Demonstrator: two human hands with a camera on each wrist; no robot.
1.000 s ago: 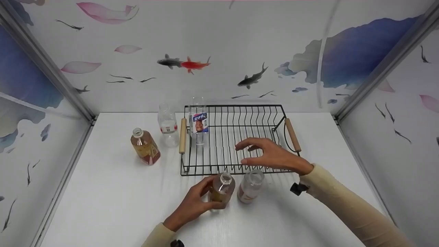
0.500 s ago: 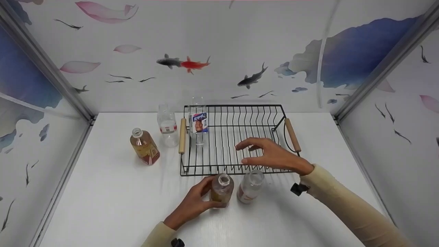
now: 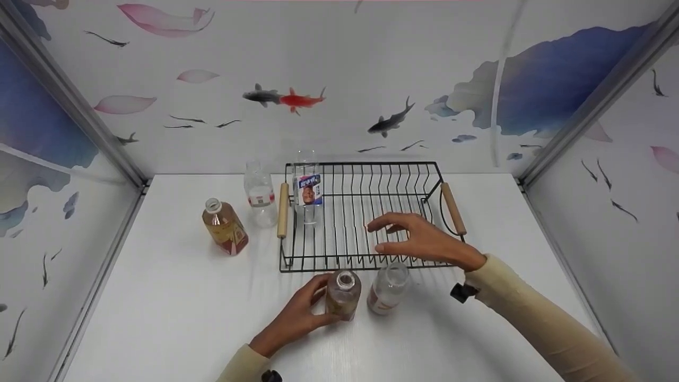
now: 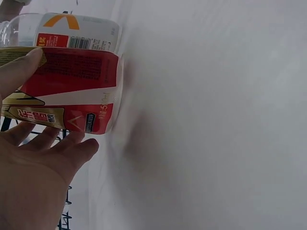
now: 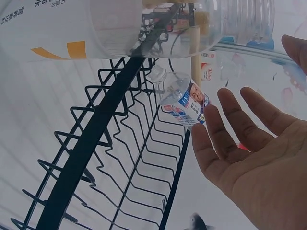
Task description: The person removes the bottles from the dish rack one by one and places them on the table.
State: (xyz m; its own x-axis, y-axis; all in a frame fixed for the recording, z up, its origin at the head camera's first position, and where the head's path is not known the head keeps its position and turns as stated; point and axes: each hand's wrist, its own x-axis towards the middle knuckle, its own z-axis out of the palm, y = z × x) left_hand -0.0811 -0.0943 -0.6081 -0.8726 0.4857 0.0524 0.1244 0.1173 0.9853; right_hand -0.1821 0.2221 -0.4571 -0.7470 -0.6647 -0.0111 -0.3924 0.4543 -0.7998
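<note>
My left hand (image 3: 294, 313) holds a plastic drink bottle (image 3: 344, 297) upright on the table, thumb on one side and fingers on the other. Its red and gold label (image 4: 72, 86) shows in the left wrist view, and no cap covers its mouth. Right beside it stands a clear bottle (image 3: 389, 289) with a white label. My right hand (image 3: 424, 239) hovers over the front right of a black wire rack (image 3: 366, 195), fingers loosely bent and holding nothing. Inside the rack's left end lies a clear bottle with a blue label (image 3: 309, 190).
Left of the rack stand a clear bottle with a red-and-white label (image 3: 261, 197) and an amber-tinted bottle (image 3: 225, 228). Wooden handles (image 3: 283, 210) sit at the rack's two ends. Printed panels (image 3: 339, 63) wall in the white table (image 3: 159, 318) at the back and sides.
The bottle in my left hand has gone from slightly tilted to more upright, and my thumb has drawn back a little to the left. My right hand has barely moved.
</note>
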